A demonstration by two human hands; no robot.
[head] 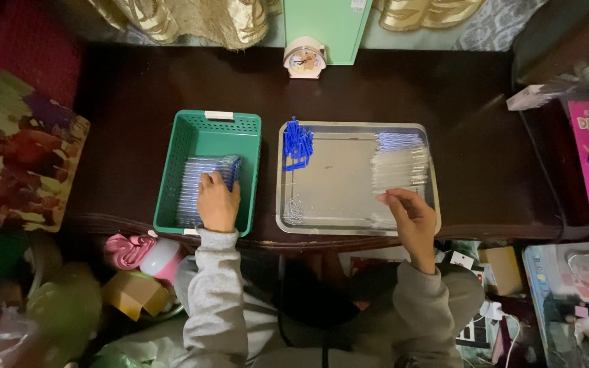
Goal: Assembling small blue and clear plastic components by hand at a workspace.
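Two containers sit side by side on the dark table (138, 82), and the metal tray (356, 228) makes the handiest landmark. Left of the tray, almost touching it, stands the green basket (172, 170), with a stack of clear tubes with blue ends (202, 174) lying inside. The left hand (218, 203) rests palm down on the near end of that stack, fingers curled over it; whether it actually grips any of the pieces I cannot tell.

Inside the tray, a heap of small blue caps (298, 143) sits in the far-left corner and a few small pale bits (294, 210) lie in the near-left corner. Along the tray's right side lie rows of clear tubes (400, 163). The right hand (412, 218) hovers over the tray's near-right part, thumb and forefinger pinched together on what looks like one thin clear tube, too small to be sure.

Judging from this, the work seems to be assembling tubes and laying them in the basket. To do it well, the pinch should stay light and near the tube's end, the tube level, and the left hand should press the stack flat so new pieces align.

Beyond the tray's far edge stands a small clock (304, 58).
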